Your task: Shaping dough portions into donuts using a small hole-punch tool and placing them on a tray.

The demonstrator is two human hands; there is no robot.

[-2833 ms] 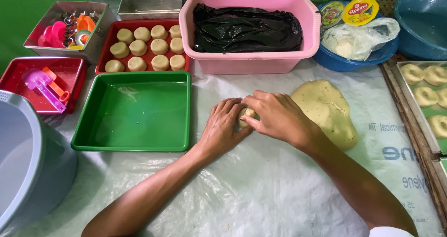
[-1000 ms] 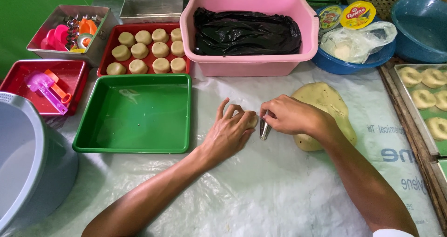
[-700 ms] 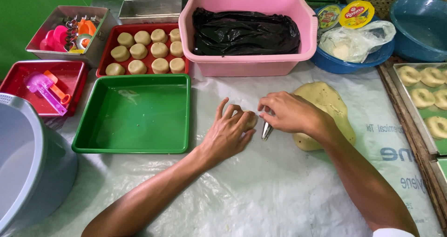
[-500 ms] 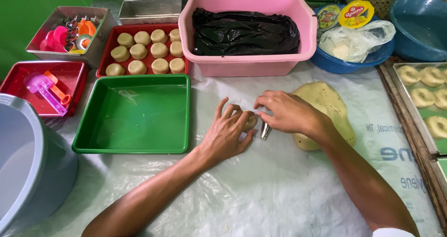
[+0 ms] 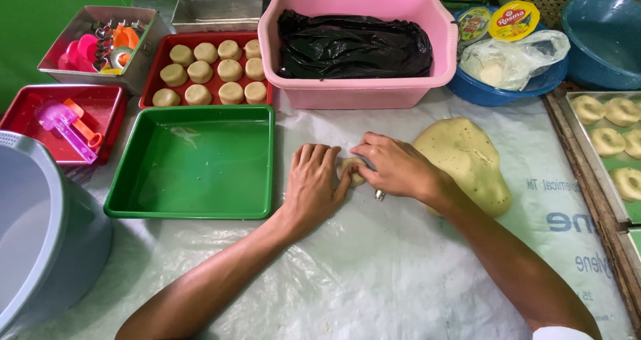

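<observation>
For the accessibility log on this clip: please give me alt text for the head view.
Two bare hands meet over a small piece of pale dough on a plastic-covered table: the left hand lies flat beside it, and the right hand works it with a small metal tool. A large pale dough mound lies right, an empty green square tray left.

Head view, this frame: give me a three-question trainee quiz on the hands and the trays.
1. True or false: the green tray holds shaped dough pieces.
2. What lies between the left hand and the right hand?
A. a plastic scoop
B. a small dough piece
C. a black bag
3. Fill in: the large dough lump lies on the person's ____ side.

Key:
1. False; it holds none. The shaped pieces sit in the red tray behind it.
2. B
3. right
</observation>
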